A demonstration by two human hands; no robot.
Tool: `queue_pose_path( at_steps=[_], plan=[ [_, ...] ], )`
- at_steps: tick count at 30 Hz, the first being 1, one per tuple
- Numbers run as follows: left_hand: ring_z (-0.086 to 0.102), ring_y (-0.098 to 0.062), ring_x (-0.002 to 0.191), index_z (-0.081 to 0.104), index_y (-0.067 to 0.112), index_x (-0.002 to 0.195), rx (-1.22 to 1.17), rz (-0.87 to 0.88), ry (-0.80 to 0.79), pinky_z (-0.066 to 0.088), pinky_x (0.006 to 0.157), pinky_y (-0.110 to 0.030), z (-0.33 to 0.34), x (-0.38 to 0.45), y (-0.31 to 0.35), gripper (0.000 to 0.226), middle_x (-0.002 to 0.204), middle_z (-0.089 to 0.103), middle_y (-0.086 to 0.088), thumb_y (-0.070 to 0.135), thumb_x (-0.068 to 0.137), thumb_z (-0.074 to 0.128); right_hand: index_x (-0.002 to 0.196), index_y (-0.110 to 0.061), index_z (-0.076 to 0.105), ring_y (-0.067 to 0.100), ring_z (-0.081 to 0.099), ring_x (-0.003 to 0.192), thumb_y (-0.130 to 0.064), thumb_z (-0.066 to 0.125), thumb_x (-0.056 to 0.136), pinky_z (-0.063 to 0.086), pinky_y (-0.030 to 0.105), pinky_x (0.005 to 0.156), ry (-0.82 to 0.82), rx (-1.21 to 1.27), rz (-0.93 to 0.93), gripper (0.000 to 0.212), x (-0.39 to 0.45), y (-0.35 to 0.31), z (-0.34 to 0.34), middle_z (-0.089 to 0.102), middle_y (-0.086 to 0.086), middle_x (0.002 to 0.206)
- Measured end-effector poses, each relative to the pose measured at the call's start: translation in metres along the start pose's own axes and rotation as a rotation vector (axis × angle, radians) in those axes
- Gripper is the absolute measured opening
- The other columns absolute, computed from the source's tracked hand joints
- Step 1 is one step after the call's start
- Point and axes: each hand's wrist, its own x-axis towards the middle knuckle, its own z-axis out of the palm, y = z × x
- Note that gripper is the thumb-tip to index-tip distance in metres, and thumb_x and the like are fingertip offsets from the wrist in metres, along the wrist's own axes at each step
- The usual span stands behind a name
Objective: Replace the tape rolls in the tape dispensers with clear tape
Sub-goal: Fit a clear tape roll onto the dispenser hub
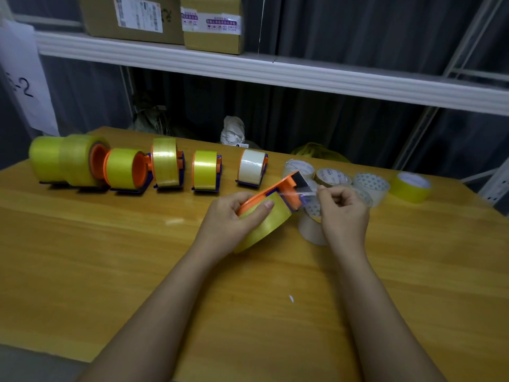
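My left hand [234,216] grips an orange and blue tape dispenser [286,188] loaded with a yellow tape roll [264,227], held tilted over the wooden table [110,257]. My right hand [341,210] pinches the loose tape end at the dispenser's front. A row of several dispensers stands along the back: those on the left carry yellow rolls [165,161], and the rightmost one [252,168] carries a whitish clear roll. Several loose clear rolls [370,184] lie right of my hands, and one clear roll [311,227] sits under my right hand.
A loose yellow roll [410,186] lies at the far right of the table. A white shelf [248,64] with cardboard boxes [212,23] runs above the table's back edge. Dark curtains hang behind it.
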Motion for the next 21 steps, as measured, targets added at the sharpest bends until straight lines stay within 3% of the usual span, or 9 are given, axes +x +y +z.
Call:
queue_pose_path(
  at_steps=[3,10,14,18,21],
  plan=[
    [0.064,-0.01,0.074,0.066,0.033,0.086,0.041,0.063,-0.043,0.055,0.068,-0.047,0.0003,-0.0017,-0.0019,0.007,0.083,0.068,0.005,0.04,0.084,0.067,0.068,-0.015,0.057,-0.004,0.047,0.05,-0.015,0.064,0.09,0.038,0.007,0.05,0.006,0.024,0.047,0.023,0.0018,0.0007,-0.0031,0.053,-0.004,0.062],
    [0.064,-0.011,0.079,0.062,0.039,0.088,0.06,0.149,-0.075,0.054,0.068,-0.045,-0.0021,-0.0082,-0.0011,0.011,0.088,0.069,-0.001,0.044,0.081,0.068,0.077,-0.004,0.063,-0.006,0.052,0.052,-0.013,0.063,0.091,0.041,0.007,0.051,-0.003,0.052,0.032,0.017,0.0036,-0.0015,-0.0043,0.058,-0.002,0.066],
    [0.063,-0.013,0.077,0.066,0.028,0.089,0.06,0.152,-0.08,0.052,0.065,-0.042,-0.0022,-0.0084,0.0015,0.005,0.087,0.068,-0.006,0.03,0.085,0.068,0.081,-0.006,0.065,-0.007,0.055,0.056,-0.013,0.063,0.092,0.042,0.007,0.054,0.001,0.067,-0.012,0.013,0.0017,-0.0032,-0.0032,0.059,-0.005,0.067],
    [0.062,-0.012,0.075,0.069,0.019,0.086,-0.005,0.128,-0.077,0.05,0.059,-0.029,-0.0027,-0.0085,0.003,0.005,0.08,0.067,-0.002,0.024,0.085,0.067,0.086,-0.01,0.067,-0.008,0.058,0.064,-0.015,0.063,0.092,0.044,0.007,0.057,0.002,0.024,-0.097,0.01,0.0001,-0.005,-0.003,0.063,-0.009,0.074],
    [0.063,-0.013,0.074,0.07,0.014,0.088,-0.013,0.118,-0.085,0.049,0.058,-0.033,-0.0028,-0.0082,0.0012,0.016,0.082,0.066,-0.001,0.029,0.086,0.068,0.086,-0.013,0.067,-0.009,0.058,0.067,-0.015,0.061,0.093,0.044,0.007,0.057,-0.003,0.022,-0.108,0.009,0.0001,-0.0059,-0.0039,0.063,-0.01,0.077]
  ],
)
